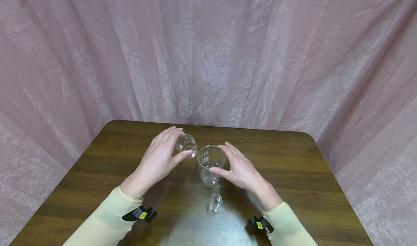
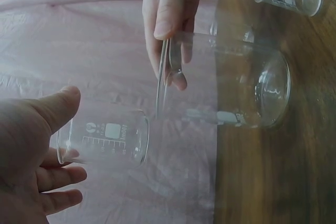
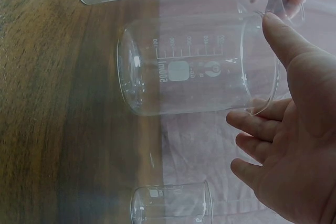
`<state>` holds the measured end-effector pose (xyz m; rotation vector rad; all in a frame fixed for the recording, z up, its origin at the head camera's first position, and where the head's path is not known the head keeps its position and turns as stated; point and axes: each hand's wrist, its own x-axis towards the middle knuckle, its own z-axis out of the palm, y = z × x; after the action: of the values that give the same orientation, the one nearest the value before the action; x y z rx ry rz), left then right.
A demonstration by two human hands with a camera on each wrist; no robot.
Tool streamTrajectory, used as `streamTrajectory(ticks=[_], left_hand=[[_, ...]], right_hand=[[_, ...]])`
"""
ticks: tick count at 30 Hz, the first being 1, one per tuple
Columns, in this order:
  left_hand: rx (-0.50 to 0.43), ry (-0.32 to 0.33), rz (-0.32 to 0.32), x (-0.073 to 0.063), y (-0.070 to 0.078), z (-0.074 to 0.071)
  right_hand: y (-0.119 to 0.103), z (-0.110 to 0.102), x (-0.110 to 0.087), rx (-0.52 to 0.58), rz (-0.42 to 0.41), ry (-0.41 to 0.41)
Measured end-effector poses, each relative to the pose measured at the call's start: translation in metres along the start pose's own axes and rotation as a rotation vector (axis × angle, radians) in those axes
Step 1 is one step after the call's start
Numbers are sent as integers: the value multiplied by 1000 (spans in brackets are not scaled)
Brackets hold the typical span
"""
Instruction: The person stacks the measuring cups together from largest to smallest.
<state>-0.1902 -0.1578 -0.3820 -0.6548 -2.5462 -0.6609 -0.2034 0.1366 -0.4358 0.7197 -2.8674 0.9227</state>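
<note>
My left hand point(image 1: 159, 153) holds a small glass beaker point(image 1: 186, 144), marked 100ml in the left wrist view, with thumb and fingers on opposite sides near one end. This beaker hangs tilted above the table, close beside the rim of a large glass beaker. The large beaker point(image 3: 178, 72), marked 500ml, stands upright on the table. Around its rim my right hand point(image 1: 239, 168) grips it, thumb on the near side and fingers on the far side. A tiny spouted beaker point(image 1: 215, 203) stands in front of it, nearer to me.
Another small glass beaker point(image 3: 173, 203) stands to the right of the large one, mostly hidden behind my right hand in the head view. The brown wooden table point(image 1: 293, 173) has rounded far corners. Pink curtains point(image 1: 208, 58) hang behind it and at the sides.
</note>
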Motion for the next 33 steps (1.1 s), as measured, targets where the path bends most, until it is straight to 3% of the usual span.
streamTrajectory(ticks=[12,33], left_hand=[[-24,3,35,7,6,5],[-23,-39,38,17,14,14]], right_hand=[[0,0,0,-8,-11,6],[1,0,1,-9,-20,8]])
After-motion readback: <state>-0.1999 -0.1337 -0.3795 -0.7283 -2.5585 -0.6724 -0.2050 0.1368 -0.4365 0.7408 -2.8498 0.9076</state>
